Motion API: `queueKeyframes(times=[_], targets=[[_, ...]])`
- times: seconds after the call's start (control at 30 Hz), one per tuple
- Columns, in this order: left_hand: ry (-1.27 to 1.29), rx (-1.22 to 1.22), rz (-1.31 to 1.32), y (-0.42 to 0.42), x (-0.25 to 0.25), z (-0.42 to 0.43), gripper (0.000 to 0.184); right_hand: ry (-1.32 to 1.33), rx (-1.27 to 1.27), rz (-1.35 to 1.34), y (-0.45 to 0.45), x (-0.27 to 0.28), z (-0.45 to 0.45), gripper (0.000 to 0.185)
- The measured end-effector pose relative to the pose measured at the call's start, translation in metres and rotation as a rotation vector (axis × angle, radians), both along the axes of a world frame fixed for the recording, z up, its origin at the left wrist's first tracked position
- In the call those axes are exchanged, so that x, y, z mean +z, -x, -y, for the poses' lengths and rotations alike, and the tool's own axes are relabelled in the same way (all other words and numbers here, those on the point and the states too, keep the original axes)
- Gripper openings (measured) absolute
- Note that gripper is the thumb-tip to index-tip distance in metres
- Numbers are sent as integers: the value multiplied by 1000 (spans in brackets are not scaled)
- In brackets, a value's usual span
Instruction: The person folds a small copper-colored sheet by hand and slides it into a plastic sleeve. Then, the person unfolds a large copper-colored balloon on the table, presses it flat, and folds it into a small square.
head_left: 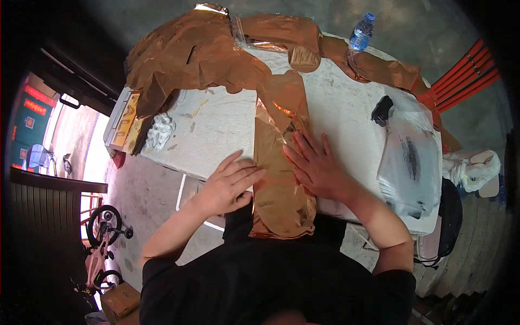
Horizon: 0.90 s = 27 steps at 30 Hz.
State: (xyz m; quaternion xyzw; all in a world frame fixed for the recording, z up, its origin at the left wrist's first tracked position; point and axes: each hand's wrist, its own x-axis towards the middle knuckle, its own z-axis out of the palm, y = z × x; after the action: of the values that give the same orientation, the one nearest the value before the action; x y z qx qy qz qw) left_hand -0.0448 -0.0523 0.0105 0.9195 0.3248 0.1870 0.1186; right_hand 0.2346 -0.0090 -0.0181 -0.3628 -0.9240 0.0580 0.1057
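Observation:
A long, flat, copper-coloured foil piece (pixel 281 200) runs from the table down over its near edge towards my lap. Its surface is shiny and creased. My right hand (pixel 319 168) lies on its right side, fingers spread. At the left edge of the foil is my left hand (pixel 230 184), its fingers stretched out and the fingertips reaching the foil. Neither hand grips anything. More crumpled copper foil (pixel 189 54) covers the far left of the table, overlapping the far end of the long piece.
On the white table (pixel 346 103) are a water bottle (pixel 362 33), clear plastic bags (pixel 411 162), a small black object (pixel 382 110), crumpled white plastic (pixel 161 131) and a yellow box (pixel 128 122). Red slats (pixel 466 76) stand at right; a small bike (pixel 100 244) is lower left.

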Motion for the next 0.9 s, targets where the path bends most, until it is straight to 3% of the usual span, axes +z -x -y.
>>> queueKeyframes(times=[0.33, 0.57, 0.63, 0.73, 0.9], targets=[[-218, -171, 66, -11, 0, -32, 31, 27, -21, -5, 0, 1, 5, 54], [-134, -156, 109, -16, -8, -35, 29, 116, -18, 0, -11, 5, -4, 54], [-29, -82, 214, -16, -11, -35, 29, 465, 16, -440, -25, 6, -14, 53], [40, -28, 321, -17, -16, -34, 26, 240, 34, -227, -43, 11, -16, 51], [100, -3, 367, -18, -15, -36, 19, 100, 183, -331, -22, 10, -5, 45]])
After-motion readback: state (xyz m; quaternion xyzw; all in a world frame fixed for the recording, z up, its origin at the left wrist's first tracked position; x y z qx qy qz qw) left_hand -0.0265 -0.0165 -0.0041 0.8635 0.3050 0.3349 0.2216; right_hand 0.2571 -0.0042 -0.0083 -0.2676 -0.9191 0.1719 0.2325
